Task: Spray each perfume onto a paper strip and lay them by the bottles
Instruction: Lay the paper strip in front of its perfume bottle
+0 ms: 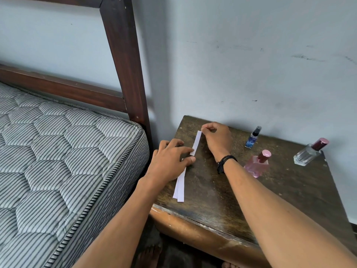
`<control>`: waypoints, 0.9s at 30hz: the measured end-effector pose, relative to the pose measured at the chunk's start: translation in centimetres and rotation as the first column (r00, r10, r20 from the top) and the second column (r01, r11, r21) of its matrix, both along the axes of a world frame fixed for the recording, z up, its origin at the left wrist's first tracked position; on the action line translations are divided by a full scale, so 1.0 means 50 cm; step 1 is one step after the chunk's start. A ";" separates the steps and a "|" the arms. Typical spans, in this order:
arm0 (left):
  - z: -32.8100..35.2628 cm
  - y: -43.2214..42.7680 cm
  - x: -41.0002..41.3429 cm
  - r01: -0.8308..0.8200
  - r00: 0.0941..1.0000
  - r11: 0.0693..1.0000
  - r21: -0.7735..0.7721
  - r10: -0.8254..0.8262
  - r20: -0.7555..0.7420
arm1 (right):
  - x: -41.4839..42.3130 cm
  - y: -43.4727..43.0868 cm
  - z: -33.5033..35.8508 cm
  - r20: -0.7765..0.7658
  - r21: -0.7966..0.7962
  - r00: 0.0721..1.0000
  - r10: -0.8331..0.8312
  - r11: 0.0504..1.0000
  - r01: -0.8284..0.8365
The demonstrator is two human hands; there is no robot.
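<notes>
Three bottles [257, 165] stand near right hand [217, 139] pinching a strip [197, 141]; mattress [58, 151] beside table [212, 200].

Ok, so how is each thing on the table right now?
Top strip: far end pinched by right hand.
Other strips: flat, pressed by left hand.
Blue bottle: standing, untouched.
Pink bottle: standing, capped.
Clear bottle: standing, capped.
</notes>
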State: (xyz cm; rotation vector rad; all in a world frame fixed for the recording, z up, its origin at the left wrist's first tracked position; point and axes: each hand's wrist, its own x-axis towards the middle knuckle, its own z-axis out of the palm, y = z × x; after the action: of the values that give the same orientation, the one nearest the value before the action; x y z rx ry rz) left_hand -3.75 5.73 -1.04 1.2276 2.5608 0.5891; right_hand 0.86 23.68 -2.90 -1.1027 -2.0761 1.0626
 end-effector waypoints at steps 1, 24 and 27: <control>0.000 0.000 -0.001 -0.003 1.000 1.000 0.009 0.003 0.006 | 0.000 -0.001 0.001 -0.013 -0.004 1.000 -0.005 1.000 0.005; 0.028 0.034 0.067 0.019 1.000 0.895 0.446 -0.023 0.004 | 0.347 -0.136 0.122 0.479 -0.228 0.776 0.410 0.912 -0.341; 0.030 0.047 0.091 0.107 0.988 0.888 0.446 -0.147 0.054 | 0.372 -0.093 0.135 0.551 -0.219 0.764 0.336 0.942 -0.255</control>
State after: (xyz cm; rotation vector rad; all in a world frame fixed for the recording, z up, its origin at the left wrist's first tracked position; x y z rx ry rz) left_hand 0.78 8.06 0.43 1.4537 2.3203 1.2168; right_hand 19.45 19.02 3.83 -1.3175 -2.7804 1.1152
